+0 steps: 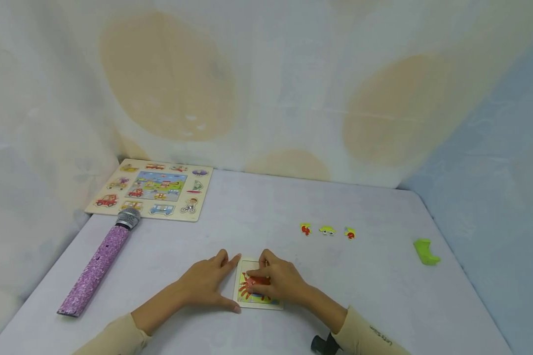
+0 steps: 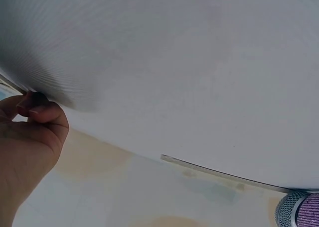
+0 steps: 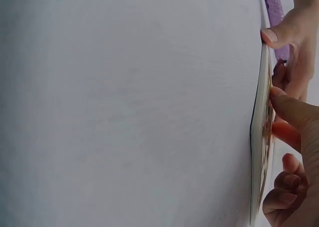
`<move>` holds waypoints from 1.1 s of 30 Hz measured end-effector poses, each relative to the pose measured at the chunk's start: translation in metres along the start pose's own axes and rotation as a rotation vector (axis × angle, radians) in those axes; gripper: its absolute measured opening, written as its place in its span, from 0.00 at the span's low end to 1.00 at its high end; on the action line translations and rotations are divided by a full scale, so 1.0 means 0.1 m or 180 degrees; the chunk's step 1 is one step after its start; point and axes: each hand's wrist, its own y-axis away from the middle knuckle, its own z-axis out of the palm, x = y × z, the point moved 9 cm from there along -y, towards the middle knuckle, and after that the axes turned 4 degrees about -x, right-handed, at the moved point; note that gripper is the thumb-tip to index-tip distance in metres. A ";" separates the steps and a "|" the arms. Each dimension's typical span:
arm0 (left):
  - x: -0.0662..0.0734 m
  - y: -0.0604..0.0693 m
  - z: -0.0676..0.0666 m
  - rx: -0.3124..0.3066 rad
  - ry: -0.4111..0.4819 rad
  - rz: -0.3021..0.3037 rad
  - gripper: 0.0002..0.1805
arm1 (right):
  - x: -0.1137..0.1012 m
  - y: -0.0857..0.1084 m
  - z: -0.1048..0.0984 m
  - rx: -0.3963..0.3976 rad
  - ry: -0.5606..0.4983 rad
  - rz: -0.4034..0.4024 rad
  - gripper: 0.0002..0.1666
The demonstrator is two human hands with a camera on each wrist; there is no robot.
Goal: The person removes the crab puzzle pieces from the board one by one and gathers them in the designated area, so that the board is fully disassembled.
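A small framed puzzle board lies flat near the table's front, its lower part filled with a red crab picture. My left hand rests at its left side, thumb and index finger spread to the near and far left corners. Over the picture, my right hand has thumb and index finger down on the surface, around a red puzzle piece; its other fingers are curled. In the right wrist view the board appears nearly edge-on, with both hands touching it. The right hand hides the board's right part.
Three loose puzzle pieces lie in a row beyond the right hand. A green curved block sits far right. At left are a purple glittery microphone and a large wooden vehicle puzzle. Patterned cloth stands behind the table.
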 end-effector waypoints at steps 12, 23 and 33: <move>0.00 0.01 0.03 0.0012 0.0007 0.0048 0.64 | 0.00 0.04 -0.03 0.0149 -0.0053 -0.0107 0.25; -0.01 0.00 -0.10 0.0159 0.0544 0.0221 0.31 | 0.14 0.21 -0.17 0.0256 0.0044 0.0078 0.29; -0.04 -0.01 -0.05 0.0140 0.0874 0.0292 0.22 | 0.19 0.25 -0.14 0.0174 0.0135 0.0090 0.29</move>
